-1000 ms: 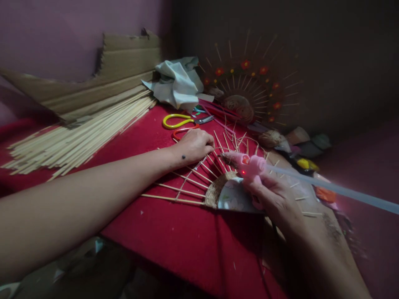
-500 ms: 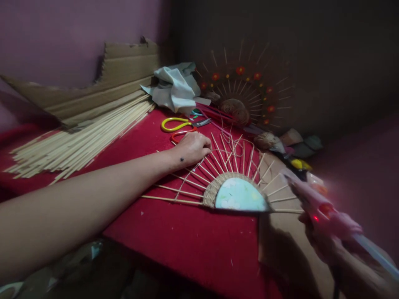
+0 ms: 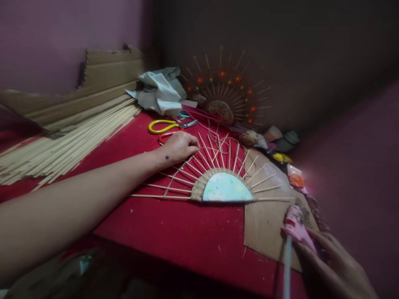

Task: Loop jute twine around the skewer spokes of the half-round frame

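Observation:
A half-round fan frame lies on the red cloth (image 3: 174,232), with thin wooden sticks (image 3: 174,192) spreading from a woven band (image 3: 197,187) around a pale blue floral half disc (image 3: 227,189). Thin twine (image 3: 212,148) crosses the sticks on the left side and trails loosely at the top. My left hand (image 3: 181,147) rests over the upper left sticks, thumb and fingers pinched where the twine meets a stick. In my right hand (image 3: 333,253), low at the right, is a pink glue gun (image 3: 296,228), a glue stick (image 3: 287,265) jutting from its back.
Scissors (image 3: 162,126) with yellow and red handles lie behind my left hand. A bundle of sticks (image 3: 77,137) and torn cardboard (image 3: 112,68) are at the left, a crumpled cloth (image 3: 162,91) behind. A wooden board (image 3: 262,224) lies under the fan's right side. Another flowered fan (image 3: 221,74) stands at the back.
My right hand has lowered the glue gun, which now points away from me over the board's right edge. My left hand keeps its pinch. The whole view has shifted slightly.

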